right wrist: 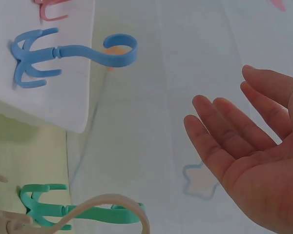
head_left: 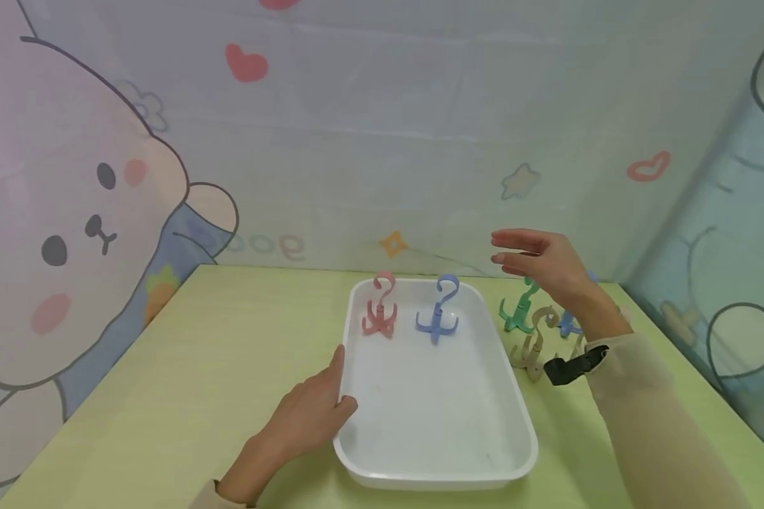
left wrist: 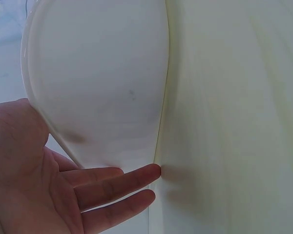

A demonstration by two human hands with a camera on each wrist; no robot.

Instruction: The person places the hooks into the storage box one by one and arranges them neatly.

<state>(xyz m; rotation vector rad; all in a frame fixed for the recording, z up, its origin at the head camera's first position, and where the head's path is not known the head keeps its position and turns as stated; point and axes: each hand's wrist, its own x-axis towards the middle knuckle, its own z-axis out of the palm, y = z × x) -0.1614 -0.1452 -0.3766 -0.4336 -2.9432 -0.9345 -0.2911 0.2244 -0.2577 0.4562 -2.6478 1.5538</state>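
Observation:
My left hand (head_left: 308, 413) holds the left side of a white tray (head_left: 446, 424), thumb over the rim and fingers along the outer wall. In the left wrist view those fingers (left wrist: 112, 190) lie rather straight against the tray. A pink pronged hook (head_left: 380, 318) and a blue pronged hook (head_left: 436, 325) stand upright inside at the far end. My right hand (head_left: 544, 261) is raised right of the tray, holding nothing; its fingers are loosely extended in the right wrist view. Below it on the table are a green hook (head_left: 518, 314) and a beige hook (head_left: 533, 353).
Another blue hook (head_left: 568, 324) stands beneath the right wrist, partly hidden by it, with more beige showing beside it. A black strap (head_left: 573, 366) sits on that wrist. A printed cloth (head_left: 369, 141) hangs behind the yellow-green table (head_left: 229, 339).

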